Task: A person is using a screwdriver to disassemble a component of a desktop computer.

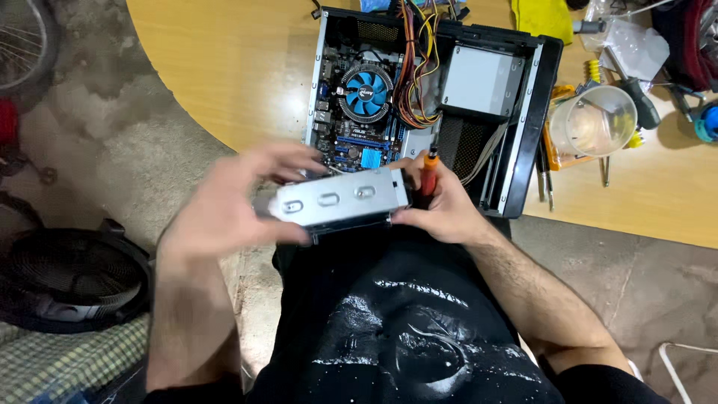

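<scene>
A rounded wooden surface [224, 67] stands over a mottled concrete floor [127, 150], with a black fan [67, 280] lying on the floor at the left and part of a bicycle wheel [26, 37] in the upper left corner. On the surface an open desktop computer case [523, 120] lies on its side, showing a motherboard [340, 142], a blue cooler fan [366, 92], bundled coloured wires [419, 67] and a grey power supply box [481, 81]. To the right of the case are a clear plastic cup [594, 120] and several screwdrivers [636, 93].

A grey metal drive bracket [340, 200] is held in front of the case, just above the person's lap, between both hands. The left hand [232, 202] wraps its grip around the bracket's left end, thumb under, fingers spread over the top. The right hand [441, 206] presses its grip on the right end while also pinching an orange-handled screwdriver [430, 170] against it.
</scene>
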